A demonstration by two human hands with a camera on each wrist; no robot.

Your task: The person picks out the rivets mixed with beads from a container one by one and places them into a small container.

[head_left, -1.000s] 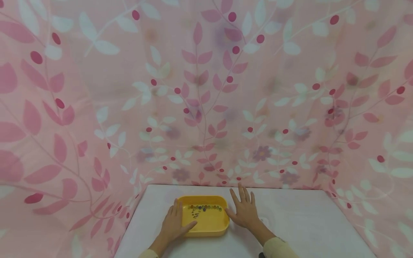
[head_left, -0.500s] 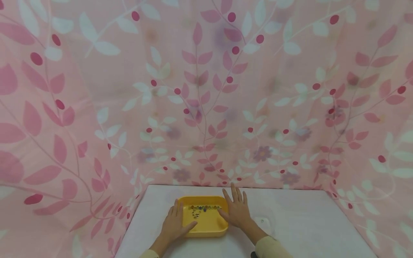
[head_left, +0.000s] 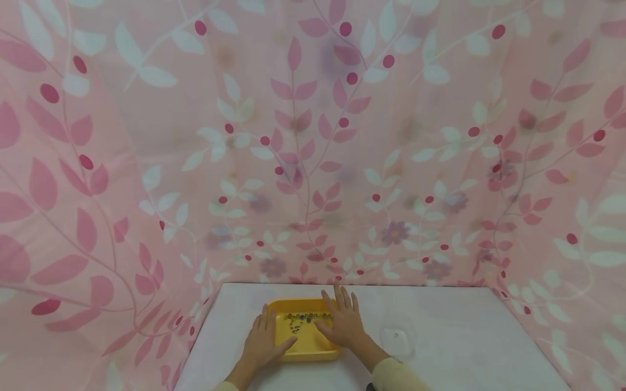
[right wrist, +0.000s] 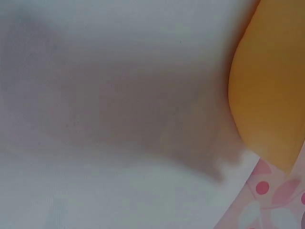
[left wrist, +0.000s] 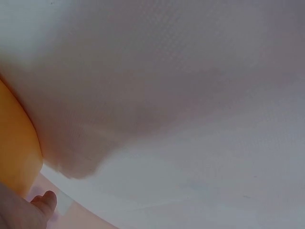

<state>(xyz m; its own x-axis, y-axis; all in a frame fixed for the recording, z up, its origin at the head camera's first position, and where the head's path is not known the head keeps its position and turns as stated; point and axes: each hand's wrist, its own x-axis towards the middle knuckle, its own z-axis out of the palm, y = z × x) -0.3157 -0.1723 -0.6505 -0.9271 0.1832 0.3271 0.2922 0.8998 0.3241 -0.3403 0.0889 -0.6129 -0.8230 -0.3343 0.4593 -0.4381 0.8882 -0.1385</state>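
Note:
A shallow yellow tray (head_left: 305, 343) stands on the white table, holding a row of small round beads (head_left: 307, 316) along its back and a cluster of tiny shiny pieces (head_left: 295, 326) nearer its left side. My left hand (head_left: 260, 341) lies at the tray's left side, fingers straight and thumb over the front rim. At the right side my right hand (head_left: 346, 326) has its fingers spread, with the thumb reaching over the tray. Both wrist views show the tray's outer wall, orange-yellow (left wrist: 16, 143), (right wrist: 271, 90). Whether the right hand touches the tray, I cannot tell.
Right of the tray sits a clear shallow container (head_left: 396, 343) with a tiny greenish piece in it. Pink leaf-patterned cloth (head_left: 313, 163) surrounds the white table (head_left: 455, 331) at the back and sides. A small dark object (head_left: 370, 386) shows beside the right sleeve.
My right hand has moved left, from beside the tray to over its right edge, uncovering the clear container. My left hand stays at the left side. The head view has shifted slightly.

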